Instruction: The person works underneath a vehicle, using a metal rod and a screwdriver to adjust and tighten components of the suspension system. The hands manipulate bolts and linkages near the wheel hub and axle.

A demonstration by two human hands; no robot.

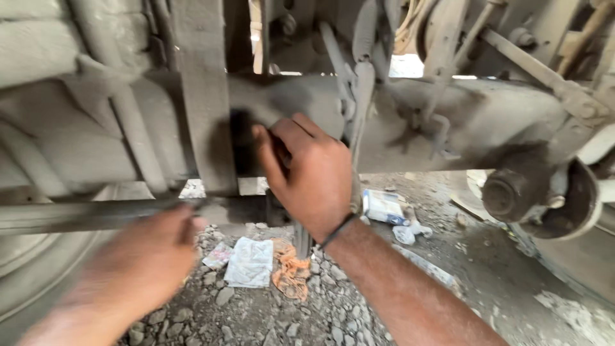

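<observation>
I am looking up at the dusty underside of a vehicle. My right hand (311, 176) reaches up to the grey axle beam (487, 122), its fingers curled around a dark part (242, 144) beside an upright metal bracket (205, 96). A dark band sits on that wrist. My left hand (144, 256) is blurred at the lower left, with its fingertips at a horizontal metal bar (83, 214). The blur hides whether it grips the bar.
A brake drum and hub (522, 192) hang at the right, and a tyre curves in at the lower left (25, 275). On the gravel below lie a white cloth (250, 263), an orange rag (289, 275) and a small white-and-blue box (384, 206).
</observation>
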